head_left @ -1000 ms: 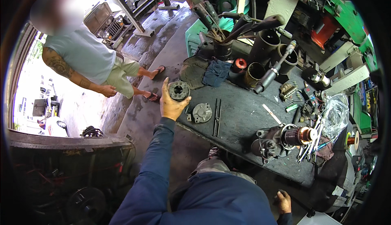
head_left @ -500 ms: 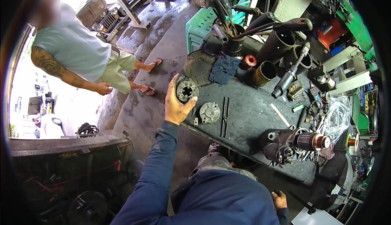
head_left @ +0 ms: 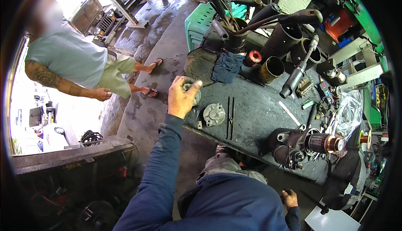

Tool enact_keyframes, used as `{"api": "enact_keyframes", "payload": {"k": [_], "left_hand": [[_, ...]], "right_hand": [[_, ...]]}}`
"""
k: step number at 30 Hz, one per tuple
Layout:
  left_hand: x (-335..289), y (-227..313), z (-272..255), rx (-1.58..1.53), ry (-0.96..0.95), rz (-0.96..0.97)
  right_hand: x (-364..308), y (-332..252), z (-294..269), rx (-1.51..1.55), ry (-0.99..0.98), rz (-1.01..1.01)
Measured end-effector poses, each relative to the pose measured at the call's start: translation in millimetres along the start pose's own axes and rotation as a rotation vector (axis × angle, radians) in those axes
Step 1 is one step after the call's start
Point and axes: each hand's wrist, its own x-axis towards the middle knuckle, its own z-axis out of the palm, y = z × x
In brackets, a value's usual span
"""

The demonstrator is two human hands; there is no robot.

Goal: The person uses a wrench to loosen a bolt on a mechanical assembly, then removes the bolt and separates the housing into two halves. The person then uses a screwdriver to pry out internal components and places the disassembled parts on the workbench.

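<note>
With the left hand (head_left: 180, 101) partly closed, still grasps the round metal part (head_left: 197, 98) near the left edge of the surface (head_left: 259, 114), now turned to hide most of its face; rests the right hand (head_left: 290, 198) curled off the near edge, cannot tell if empty.

A round, grey metal part (head_left: 197, 98), gripped in a bare left hand (head_left: 180, 100) at the left end of a dark, flat-topped workbench (head_left: 256, 113), shows only partly, the rest of it covered by thumb and palm.
</note>
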Motion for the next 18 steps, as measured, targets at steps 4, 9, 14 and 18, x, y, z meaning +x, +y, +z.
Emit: {"api": "enact_keyframes", "payload": {"k": [4, 9, 14, 18], "left_hand": [[3, -8, -6, -0.317, -0.064, -0.206], [1, -6, -9, -0.263, -0.138, -0.084], [0, -1, -11, -0.038, -0.180, 0.007], [5, -5, -20, -0.197, -0.269, -0.020]], "right_hand": [[-6, 5, 10, -0.036, 0.009, 0.014], [-16, 3, 17, -0.059, -0.022, 0.055], [-15, -1, 18, -0.085, 0.018, 0.053], [-5, 0, 20, -0.029, 0.044, 0.059]]}}
